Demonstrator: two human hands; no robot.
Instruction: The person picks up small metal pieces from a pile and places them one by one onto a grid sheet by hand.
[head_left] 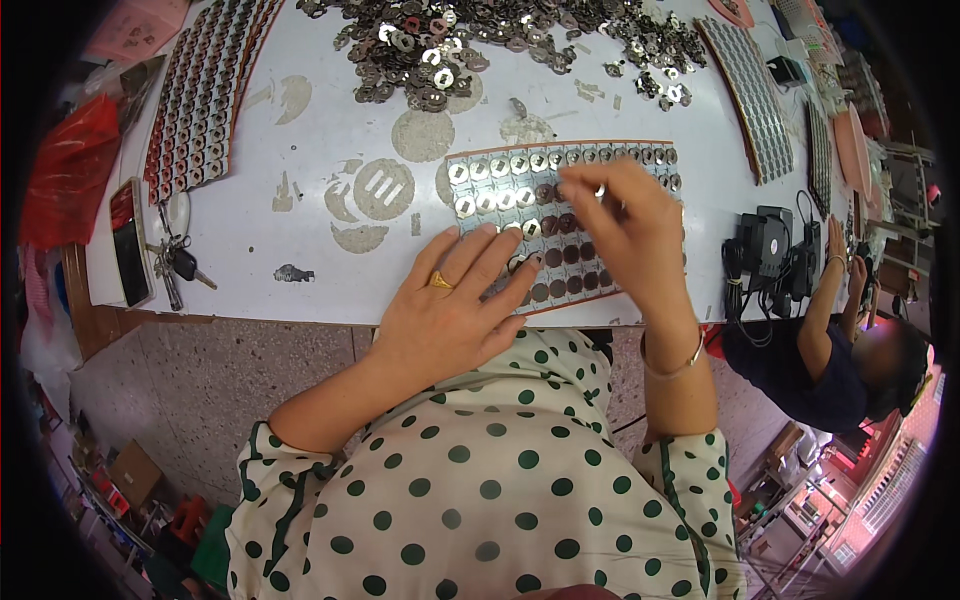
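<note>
A flat rectangular tray (pixel 505 179) with a reddish-brown edge lies in front of me, set with rows of small round metal pieces. Shiny pieces with cut-out centres (pixel 497 168) fill spots at its upper left; darker round spots show lower down. My left hand (pixel 455 285), a gold ring on one finger, lies flat with fingers stretched over the tray's lower left corner, hiding part of it. Above the tray's middle, my right hand (pixel 625 220) is bent in a pinch, thumb and fingertips close together. Whatever those fingertips hold is too small to make out.
A heap of loose metal pieces (pixel 430 50) covers the table's far middle. More filled trays stand at left (pixel 205 100) and right (pixel 750 100). A phone (pixel 130 245), keys (pixel 185 265) and a red bag (pixel 70 180) lie left; black adapters (pixel 765 240) and another person (pixel 800 360) are right.
</note>
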